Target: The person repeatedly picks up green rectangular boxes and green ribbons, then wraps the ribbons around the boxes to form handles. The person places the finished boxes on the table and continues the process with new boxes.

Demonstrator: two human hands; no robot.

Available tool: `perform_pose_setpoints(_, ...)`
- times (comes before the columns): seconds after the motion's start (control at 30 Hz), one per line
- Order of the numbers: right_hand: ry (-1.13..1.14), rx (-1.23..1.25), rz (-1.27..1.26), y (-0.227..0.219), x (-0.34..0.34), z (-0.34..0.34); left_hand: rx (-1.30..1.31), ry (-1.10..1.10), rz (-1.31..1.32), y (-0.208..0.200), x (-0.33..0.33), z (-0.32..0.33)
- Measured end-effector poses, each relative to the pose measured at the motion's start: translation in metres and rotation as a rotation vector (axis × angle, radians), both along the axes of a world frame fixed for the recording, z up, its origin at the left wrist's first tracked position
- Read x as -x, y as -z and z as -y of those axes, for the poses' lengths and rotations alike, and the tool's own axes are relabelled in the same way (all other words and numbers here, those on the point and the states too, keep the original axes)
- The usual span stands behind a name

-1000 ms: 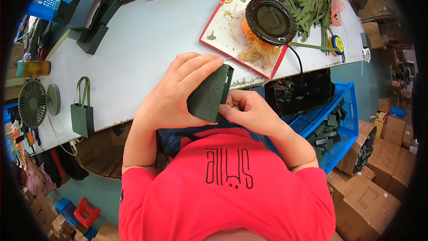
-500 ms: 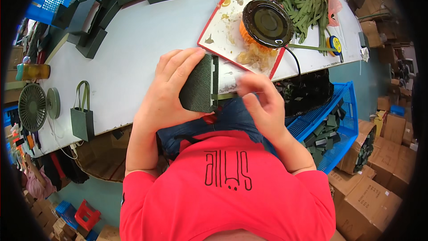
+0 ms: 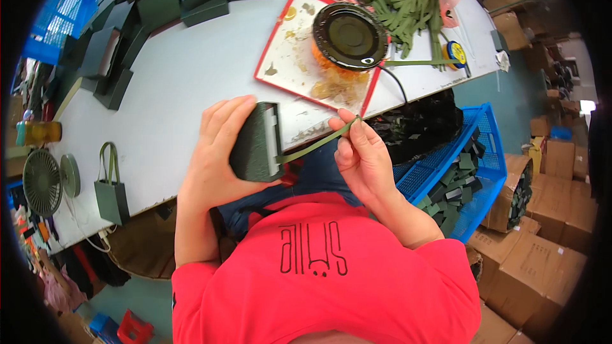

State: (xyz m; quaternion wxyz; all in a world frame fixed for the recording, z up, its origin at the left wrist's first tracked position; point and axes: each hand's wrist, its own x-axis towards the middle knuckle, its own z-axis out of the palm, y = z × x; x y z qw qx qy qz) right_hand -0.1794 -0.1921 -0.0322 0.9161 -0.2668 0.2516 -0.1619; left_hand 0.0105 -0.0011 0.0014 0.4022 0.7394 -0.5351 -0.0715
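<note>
My left hand is wrapped round a dark green box, held at the table's near edge. A green ribbon runs out of the box's right side, its free end pinched in my right hand. Beyond my right hand stands a black round glue pot with an orange lower part, on a red-rimmed white board smeared with yellowish glue. Another strip of ribbon stretches from the pot to a blue and yellow tape reel.
Several dark green boxes are piled at the far left. A finished-looking small bag and a fan stand left. A pink bag holds loose ribbons. To my right is a blue crate of green pieces; cartons are stacked behind.
My right hand, blurred before, now pinches the ribbon's end, which is drawn out to the right of the box. The left hand and box have shifted left and slightly down in view.
</note>
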Motion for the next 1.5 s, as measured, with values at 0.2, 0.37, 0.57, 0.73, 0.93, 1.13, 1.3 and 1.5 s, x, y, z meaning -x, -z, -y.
perform_pose_setpoints(0.2,0.191,-0.013,-0.038,-0.003,0.0,0.022,-0.082,-0.102,-0.019,0.009,-0.002,-0.022)
perform_pose_setpoints(0.37,0.252,-0.042,0.052,-0.003,-0.002,0.032,-0.074,-0.124,-0.033,0.007,-0.003,-0.025)
perform_pose_setpoints(0.57,0.214,0.182,0.057,-0.003,-0.011,0.043,-0.073,-0.099,-0.022,0.006,-0.003,-0.023)
perform_pose_setpoints(0.73,0.142,0.485,-0.142,-0.009,-0.025,0.059,-0.056,-0.051,-0.014,0.003,0.0,-0.011)
perform_pose_setpoints(0.93,0.086,0.552,-0.22,-0.01,-0.035,0.072,-0.065,-0.016,0.024,0.0,0.0,-0.002)
perform_pose_setpoints(1.13,0.091,0.525,-0.242,-0.01,-0.041,0.073,-0.062,0.008,0.035,0.002,0.001,0.001)
perform_pose_setpoints(1.3,0.104,0.471,-0.253,-0.008,-0.044,0.075,-0.058,0.01,0.041,0.003,0.001,0.001)
perform_pose_setpoints(1.5,0.083,0.404,-0.236,-0.01,-0.039,0.077,-0.058,0.011,0.041,0.001,0.0,0.002)
